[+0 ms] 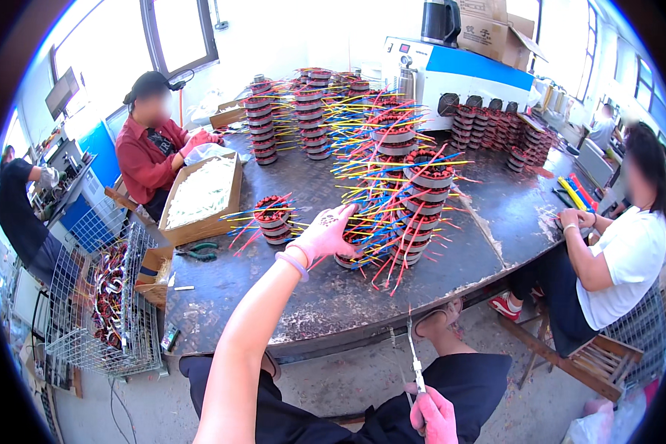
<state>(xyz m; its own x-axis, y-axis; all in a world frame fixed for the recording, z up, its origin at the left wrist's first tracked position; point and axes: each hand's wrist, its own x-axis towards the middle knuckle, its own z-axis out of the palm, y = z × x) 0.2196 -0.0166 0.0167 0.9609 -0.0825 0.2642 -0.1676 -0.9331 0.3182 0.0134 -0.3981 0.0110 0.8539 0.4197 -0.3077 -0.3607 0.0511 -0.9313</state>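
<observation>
My left hand [327, 235], in a pink glove, reaches forward to the table with its thumb and fingers around a low motor stator [345, 261]. Wires partly hide the fingertips. Red, blue and yellow leads stick out from this stator and from the tall stator stack [428, 194] just right of it. Down near my lap, my right hand [434, 416], gloved in pink too, grips a slim tool [417, 366] with a white shaft and a thin metal tip pointing up. A short stator stack [274, 220] stands to the left of my left hand.
More stator stacks [260, 122] fill the table's [311, 296] far side. Left are a box of white pieces [203, 194], green-handled pliers [197, 251] and a wire basket [100, 311]. Co-workers sit left [152, 148] and right [618, 251]. A blue-white machine [473, 70] stands behind.
</observation>
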